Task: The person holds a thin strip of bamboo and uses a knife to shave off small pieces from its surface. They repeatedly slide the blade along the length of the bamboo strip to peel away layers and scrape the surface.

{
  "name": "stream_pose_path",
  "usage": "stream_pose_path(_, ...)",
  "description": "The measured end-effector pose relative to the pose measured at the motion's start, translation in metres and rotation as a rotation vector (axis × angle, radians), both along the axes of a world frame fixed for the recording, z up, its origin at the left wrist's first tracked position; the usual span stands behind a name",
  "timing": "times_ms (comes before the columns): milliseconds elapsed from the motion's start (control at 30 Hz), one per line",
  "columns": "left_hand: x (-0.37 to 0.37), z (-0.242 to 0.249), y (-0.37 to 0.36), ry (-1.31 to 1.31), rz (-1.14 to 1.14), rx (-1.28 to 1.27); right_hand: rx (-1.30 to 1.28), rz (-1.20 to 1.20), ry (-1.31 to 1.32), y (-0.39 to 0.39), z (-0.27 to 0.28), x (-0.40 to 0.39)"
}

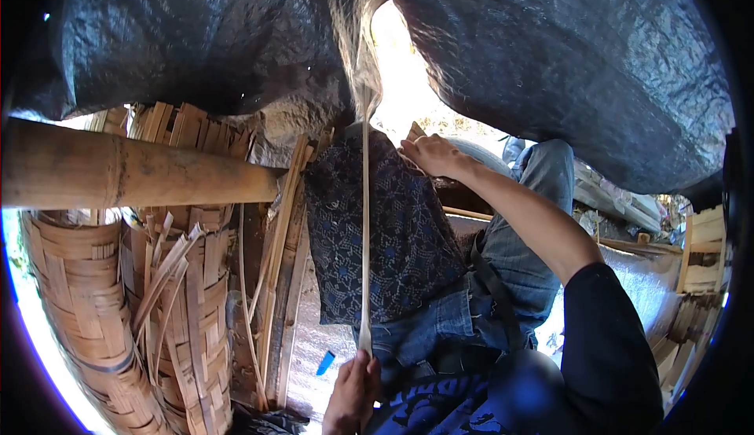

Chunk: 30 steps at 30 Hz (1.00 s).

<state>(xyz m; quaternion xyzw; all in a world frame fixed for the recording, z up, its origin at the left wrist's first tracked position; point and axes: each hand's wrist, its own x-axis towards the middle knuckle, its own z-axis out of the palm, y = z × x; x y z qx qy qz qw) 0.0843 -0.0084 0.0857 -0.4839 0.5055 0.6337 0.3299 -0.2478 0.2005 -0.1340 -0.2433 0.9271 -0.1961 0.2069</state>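
Observation:
My left hand (pixel 353 392), low in the view, is closed around the lower end of a long pale strip (pixel 366 231). The strip runs straight up over a dark patterned cloth (pixel 385 238) that covers my leg. To the right of the strip, my right hand (pixel 433 155) reaches forward to the cloth's upper edge. Its fingers are bent at a small piece of wood or bamboo (pixel 415 131); what exactly they grip is hard to make out.
A thick bamboo pole (pixel 141 169) juts in from the left above woven bamboo baskets (pixel 78 278). Split strips (pixel 283 223) stand beside the cloth. Dark plastic sheeting (pixel 565 50) hangs overhead. A small blue object (pixel 325 363) lies on the ground.

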Motion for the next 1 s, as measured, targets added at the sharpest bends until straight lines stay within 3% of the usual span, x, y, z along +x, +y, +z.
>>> stream_pose_path(167, 0.0, -0.004, -0.003, -0.057, 0.042, 0.069, -0.407, -0.891, -0.318, 0.005, 0.036, -0.011)
stream_pose_path(200, -0.004, -0.011, -0.005, 0.017, 0.01, 0.085, -0.567, -0.975, -0.57, 0.013, 0.041, -0.009)
stream_pose_path(267, -0.02, -0.028, -0.01, 0.092, -0.053, 0.153, -0.514, -0.866, -0.429, 0.019, 0.036, 0.008)
stream_pose_path(333, -0.048, -0.036, -0.007, 0.179, -0.152, 0.081, -0.414, -0.503, -0.295, 0.025, 0.05, 0.034)
stream_pose_path(400, -0.079, -0.039, 0.001, 0.231, -0.213, 0.011, -0.475, -0.275, -0.282, 0.014, 0.084, 0.06)
stream_pose_path(467, -0.1, -0.048, 0.003, 0.216, -0.203, 0.04, -0.455, -0.162, -0.222, -0.004, 0.12, 0.084)
stream_pose_path(533, -0.118, -0.057, 0.007, 0.207, -0.2, 0.071, -0.463, -0.074, 0.01, -0.011, 0.111, 0.095)
stream_pose_path(767, -0.146, -0.075, 0.014, 0.255, -0.146, 0.181, -0.325, -0.059, 0.017, -0.018, 0.101, 0.1)
stream_pose_path(1000, -0.138, -0.064, 0.023, 0.265, -0.161, 0.023, -0.294, -0.049, -0.103, -0.026, 0.098, 0.091)
